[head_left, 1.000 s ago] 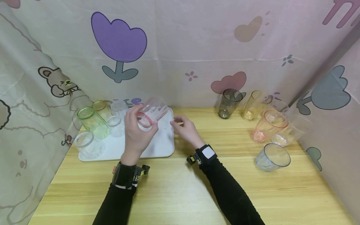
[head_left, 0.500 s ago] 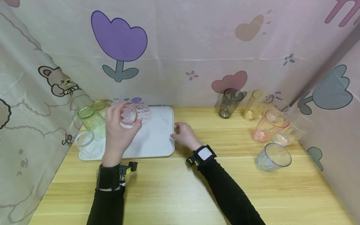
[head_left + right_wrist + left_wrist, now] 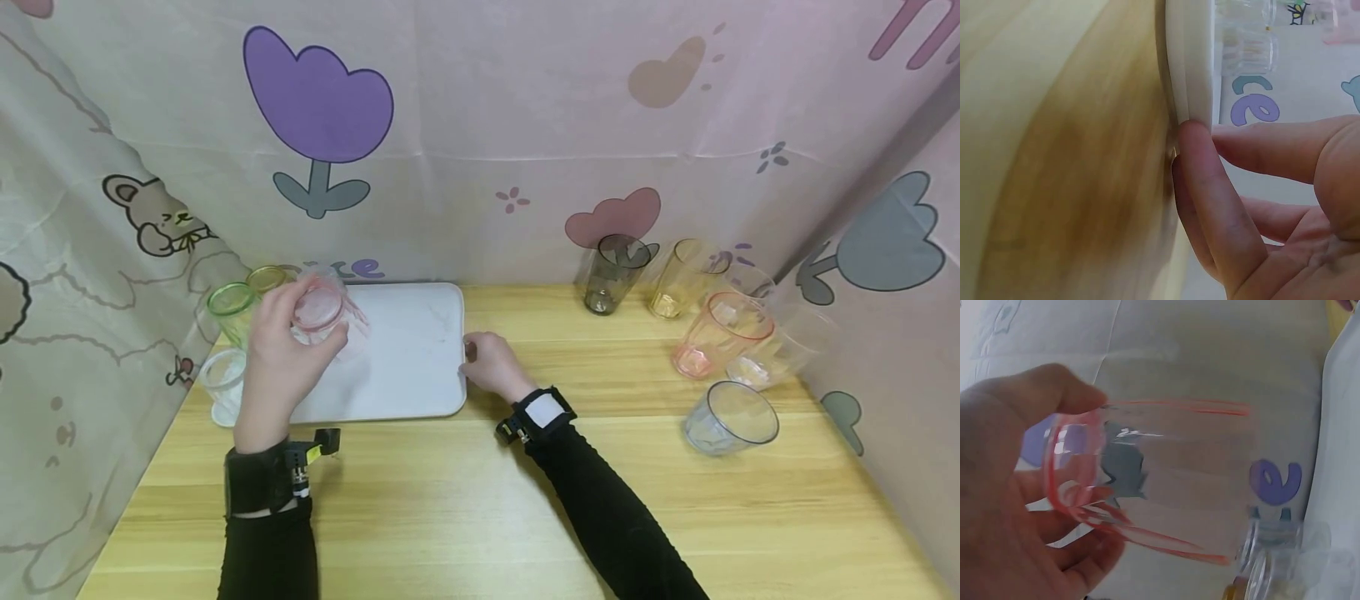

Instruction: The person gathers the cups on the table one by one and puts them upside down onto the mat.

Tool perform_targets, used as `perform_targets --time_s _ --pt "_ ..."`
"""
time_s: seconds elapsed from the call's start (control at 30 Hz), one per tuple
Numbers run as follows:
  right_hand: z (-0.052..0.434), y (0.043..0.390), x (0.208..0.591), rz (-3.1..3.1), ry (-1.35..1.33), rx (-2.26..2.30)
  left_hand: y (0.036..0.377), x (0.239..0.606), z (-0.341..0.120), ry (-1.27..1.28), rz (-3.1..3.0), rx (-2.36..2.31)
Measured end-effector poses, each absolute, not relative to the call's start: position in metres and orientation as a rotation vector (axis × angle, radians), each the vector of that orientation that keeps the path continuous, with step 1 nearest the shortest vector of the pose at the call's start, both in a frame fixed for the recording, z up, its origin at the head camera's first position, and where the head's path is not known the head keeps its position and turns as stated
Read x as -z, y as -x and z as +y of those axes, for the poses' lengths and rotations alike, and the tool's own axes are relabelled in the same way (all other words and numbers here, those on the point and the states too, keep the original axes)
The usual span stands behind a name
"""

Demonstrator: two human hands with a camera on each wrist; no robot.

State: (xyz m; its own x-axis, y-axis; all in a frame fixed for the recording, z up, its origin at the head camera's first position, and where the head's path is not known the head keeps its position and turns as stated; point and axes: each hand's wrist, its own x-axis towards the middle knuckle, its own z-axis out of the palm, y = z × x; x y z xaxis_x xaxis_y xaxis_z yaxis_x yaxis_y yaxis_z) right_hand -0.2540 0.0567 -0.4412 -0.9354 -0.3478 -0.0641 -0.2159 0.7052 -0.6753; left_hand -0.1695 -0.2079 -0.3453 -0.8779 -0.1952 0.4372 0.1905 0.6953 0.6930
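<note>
My left hand [image 3: 285, 362] holds a pink-tinted clear glass [image 3: 1179, 481] by its rim end, thumb on one side and fingers on the other. The glass is tilted above the left part of a white tray [image 3: 405, 358]. Close by on the tray are a green glass [image 3: 234, 302], an amber glass [image 3: 267, 277] and a clear glass [image 3: 223, 371], partly hidden by the hand. Two more clear glasses show in the left wrist view, the nearer clear glass [image 3: 1260, 575] below the pink one. My right hand [image 3: 495, 367] pinches the tray's right edge between thumb and fingers.
On the wooden table's [image 3: 465, 517] right side stand a dark grey glass [image 3: 611, 279], a yellow glass [image 3: 678, 283], an orange-pink glass [image 3: 716, 337], a bluish glass [image 3: 727, 421] and clear ones. A patterned curtain [image 3: 480, 100] hangs behind and at both sides.
My left hand has carried the pink glass leftward from the tray's middle to over its left part, near the other glasses. My right hand has stayed at the tray's right edge.
</note>
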Motion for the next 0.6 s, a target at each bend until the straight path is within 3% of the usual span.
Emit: perform_targets --time_s 0.6 --pt "0.058 0.254 0.442 2.706 0.441 1.054 0.161 0.350 -0.244 -0.006 -2.820 0.981"
